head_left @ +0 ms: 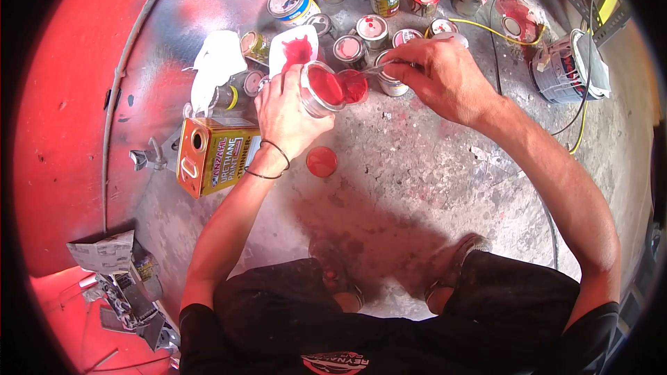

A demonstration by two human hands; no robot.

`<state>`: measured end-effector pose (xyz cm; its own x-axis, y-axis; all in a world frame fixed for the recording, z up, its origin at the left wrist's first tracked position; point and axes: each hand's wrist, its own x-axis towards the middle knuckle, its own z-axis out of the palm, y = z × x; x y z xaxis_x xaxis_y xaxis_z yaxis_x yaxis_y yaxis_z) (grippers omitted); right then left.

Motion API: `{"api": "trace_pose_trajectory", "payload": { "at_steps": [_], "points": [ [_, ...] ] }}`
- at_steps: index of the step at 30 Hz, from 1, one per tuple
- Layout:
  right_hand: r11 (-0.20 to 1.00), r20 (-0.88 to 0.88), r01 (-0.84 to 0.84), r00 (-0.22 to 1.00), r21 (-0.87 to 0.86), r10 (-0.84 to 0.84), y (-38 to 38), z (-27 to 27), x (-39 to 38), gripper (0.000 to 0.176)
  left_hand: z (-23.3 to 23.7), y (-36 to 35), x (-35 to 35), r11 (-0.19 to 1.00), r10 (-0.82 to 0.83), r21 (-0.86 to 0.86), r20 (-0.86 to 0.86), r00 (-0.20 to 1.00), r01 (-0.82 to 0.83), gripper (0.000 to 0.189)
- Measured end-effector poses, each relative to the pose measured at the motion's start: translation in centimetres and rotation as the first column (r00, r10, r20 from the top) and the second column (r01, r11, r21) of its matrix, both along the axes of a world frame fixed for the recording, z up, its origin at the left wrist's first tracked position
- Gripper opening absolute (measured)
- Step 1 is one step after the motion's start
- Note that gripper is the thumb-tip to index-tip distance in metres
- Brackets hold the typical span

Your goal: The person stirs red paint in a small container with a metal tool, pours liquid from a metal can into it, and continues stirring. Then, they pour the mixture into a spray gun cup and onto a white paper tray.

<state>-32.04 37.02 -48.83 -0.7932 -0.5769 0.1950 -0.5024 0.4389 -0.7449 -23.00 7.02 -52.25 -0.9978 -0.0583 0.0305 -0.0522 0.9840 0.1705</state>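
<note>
My left hand (292,107) is wrapped round a metal can of red paint (323,89), tilted to the right. The can's mouth is at a second red-filled container (355,87). Above them, my right hand (445,76) pinches a thin metal stirrer (379,67), which slants down to the left toward the can's mouth. A round red lid (322,161) lies on the floor below the cans. Behind my left hand is a white sheet with red paint on it (297,48).
A thinner tin (215,156) stands left of my left wrist. Several paint cans (372,28) cluster beyond my hands. A large bucket (566,69) stands at right, near a yellow cable (486,28). Crumpled debris (128,292) lies lower left; my shoes are below.
</note>
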Motion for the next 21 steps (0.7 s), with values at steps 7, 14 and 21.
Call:
{"api": "trace_pose_trajectory", "payload": {
  "at_steps": [7, 14, 21],
  "points": [
    [1.0, 0.004, 0.007, 1.0, -0.008, -0.007, 0.05, 0.45, 0.32, 0.022, 0.19, 0.29, 0.0, 1.0, -0.003, -0.001, 0.001, 1.0, 0.003, 0.119],
    [1.0, -0.033, 0.004, 0.999, 0.0, -0.004, 0.18, 0.29, 0.18, 0.022, 0.34, 0.4, -0.04, 1.0, -0.017, -0.004, 0.011, 1.0, 0.017, 0.118],
    [1.0, -0.061, -0.001, 0.998, -0.025, 0.0, 0.08, -0.15, 0.26, 0.021, 0.04, 0.2, -0.14, 0.999, -0.039, -0.024, -0.007, 0.999, 0.039, 0.118]
  ]
}}
